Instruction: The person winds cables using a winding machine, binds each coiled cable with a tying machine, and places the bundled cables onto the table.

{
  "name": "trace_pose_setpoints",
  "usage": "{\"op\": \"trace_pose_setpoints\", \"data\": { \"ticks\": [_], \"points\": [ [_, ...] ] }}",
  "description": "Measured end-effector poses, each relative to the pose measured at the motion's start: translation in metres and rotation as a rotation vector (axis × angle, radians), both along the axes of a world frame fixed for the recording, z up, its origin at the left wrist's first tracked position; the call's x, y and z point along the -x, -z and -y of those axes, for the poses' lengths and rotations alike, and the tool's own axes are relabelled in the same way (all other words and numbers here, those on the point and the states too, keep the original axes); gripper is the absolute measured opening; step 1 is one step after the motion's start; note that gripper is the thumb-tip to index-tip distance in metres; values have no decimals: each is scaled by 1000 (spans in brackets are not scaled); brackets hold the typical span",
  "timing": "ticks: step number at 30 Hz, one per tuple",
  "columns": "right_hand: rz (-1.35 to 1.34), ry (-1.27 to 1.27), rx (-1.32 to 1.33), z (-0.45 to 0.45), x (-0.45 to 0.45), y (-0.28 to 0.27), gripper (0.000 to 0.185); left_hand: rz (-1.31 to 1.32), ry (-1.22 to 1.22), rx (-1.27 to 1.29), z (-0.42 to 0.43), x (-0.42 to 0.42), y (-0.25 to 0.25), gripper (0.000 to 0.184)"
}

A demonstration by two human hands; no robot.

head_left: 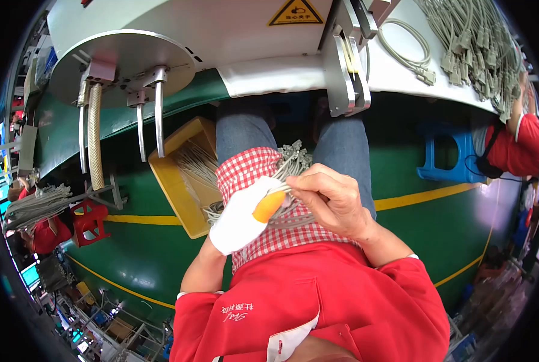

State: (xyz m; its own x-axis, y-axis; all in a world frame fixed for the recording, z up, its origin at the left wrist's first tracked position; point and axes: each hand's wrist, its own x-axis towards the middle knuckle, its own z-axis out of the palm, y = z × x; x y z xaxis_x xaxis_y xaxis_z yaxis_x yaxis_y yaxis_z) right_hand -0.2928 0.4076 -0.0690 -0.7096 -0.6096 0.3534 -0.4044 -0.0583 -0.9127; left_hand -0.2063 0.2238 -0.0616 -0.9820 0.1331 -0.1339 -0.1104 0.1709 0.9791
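Observation:
My left hand, in a white glove with an orange thumb patch, is closed around grey cables above my lap. Bare, my right hand pinches a cable between thumb and forefinger, right beside the gloved thumb. A bundle of grey cables with connector ends lies across my lap, on a red-and-white checked cloth. The cable section between the two hands is partly hidden by the fingers.
Ahead stands a machine with a metal disc carrying downward rods and a metal clamp arm. A yellow bin holds cables at my left. More cables lie on the right table. Blue stool and red stool flank me, near other people.

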Motion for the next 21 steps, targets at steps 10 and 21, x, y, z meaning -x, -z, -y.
{"op": "trace_pose_setpoints", "data": {
  "ticks": [10, 21],
  "points": [
    [-50, 125, 19, -14, 5, 2, 20, 410, -11, -512, -11, 15, 1, 16],
    [-134, 357, -42, -24, 87, -38, 10, -70, -221, 69, -47, 106, -40, 20]
  ]
}}
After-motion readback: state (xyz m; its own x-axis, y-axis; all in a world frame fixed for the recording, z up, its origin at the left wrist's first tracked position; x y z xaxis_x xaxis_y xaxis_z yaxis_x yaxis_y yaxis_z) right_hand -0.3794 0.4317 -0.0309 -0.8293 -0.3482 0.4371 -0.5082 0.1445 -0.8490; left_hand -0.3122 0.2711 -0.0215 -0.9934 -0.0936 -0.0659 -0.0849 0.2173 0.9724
